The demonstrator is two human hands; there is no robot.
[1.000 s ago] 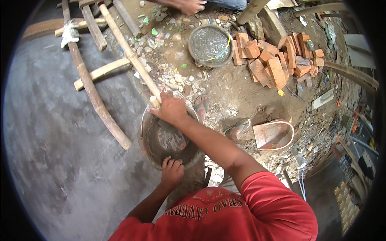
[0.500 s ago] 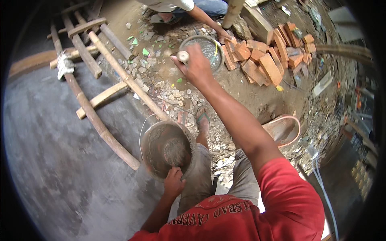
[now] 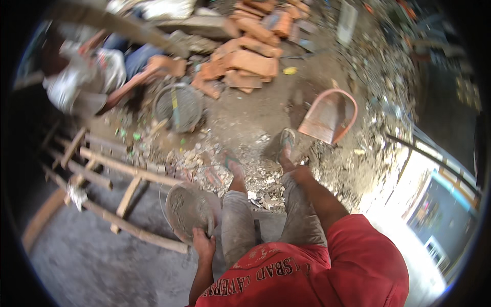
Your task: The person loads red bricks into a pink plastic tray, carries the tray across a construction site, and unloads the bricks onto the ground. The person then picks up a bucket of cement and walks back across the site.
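My left hand [image 3: 203,243] is closed on the near rim of a tilted bucket [image 3: 216,204], which stands beside my left leg. Wet grey mortar [image 3: 185,204] coats its inside. At my right knee rests my right hand [image 3: 303,175]; its fingers blend into the trouser leg and are hard to make out. Ahead to the left, a round tub [image 3: 192,115] holds grey liquid, with a yellow strip across it. A light wooden stick-like piece [image 3: 159,124] leans at the tub's near left edge; whether it is a tool handle I cannot tell.
A co-worker in a white shirt [image 3: 110,74] crouches at the far left, one hand near a brick [image 3: 169,65]. Orange bricks [image 3: 250,64] are piled ahead. A cut-open orange container [image 3: 330,115] lies to the right. A bamboo ladder [image 3: 125,204] lies left; rubble [image 3: 199,158] covers the ground.
My right hand has come back from over the tub to my right knee, and the handle it held is gone from it. The view has swung right. My left hand stays on the bucket.
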